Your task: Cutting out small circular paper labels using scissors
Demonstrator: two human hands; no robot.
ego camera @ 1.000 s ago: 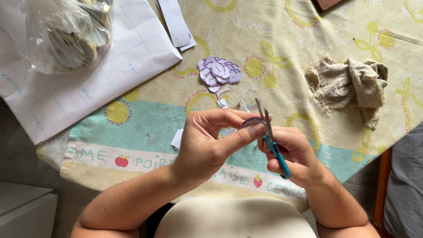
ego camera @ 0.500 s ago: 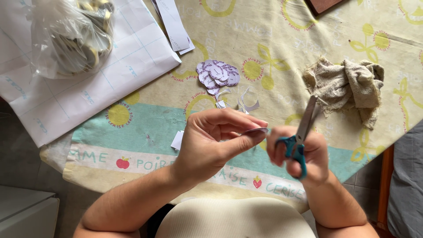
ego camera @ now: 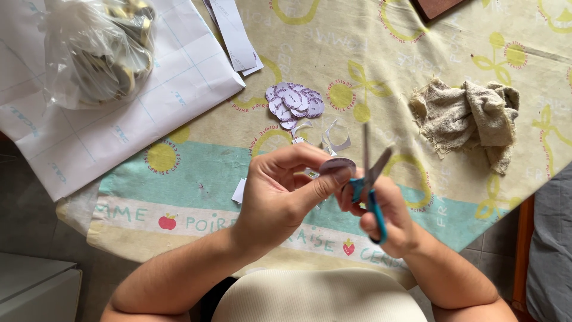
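Note:
My left hand (ego camera: pixel 285 192) pinches a small round paper disc (ego camera: pixel 337 165) between thumb and fingertips, above the table's near edge. My right hand (ego camera: pixel 387 216) grips blue-handled scissors (ego camera: pixel 370 179), blades parted and pointing up, right beside the disc. The two hands touch each other. Behind them lies a small pile of cut purple-patterned paper circles (ego camera: pixel 294 104), with curled paper offcuts (ego camera: pixel 335 136) next to it.
A fruit-patterned tablecloth (ego camera: pixel 196 173) covers the table. A clear plastic bag of round pieces (ego camera: pixel 101 50) rests on a large white gridded sheet (ego camera: pixel 119 113) at the left. White paper strips (ego camera: pixel 233 36) lie at the back. A crumpled beige rag (ego camera: pixel 471 119) sits at the right.
The scissors swung from pointing down-left across my hand to blades up and parted, closing in beside the disc. My left hand kept the disc, turning it slightly.

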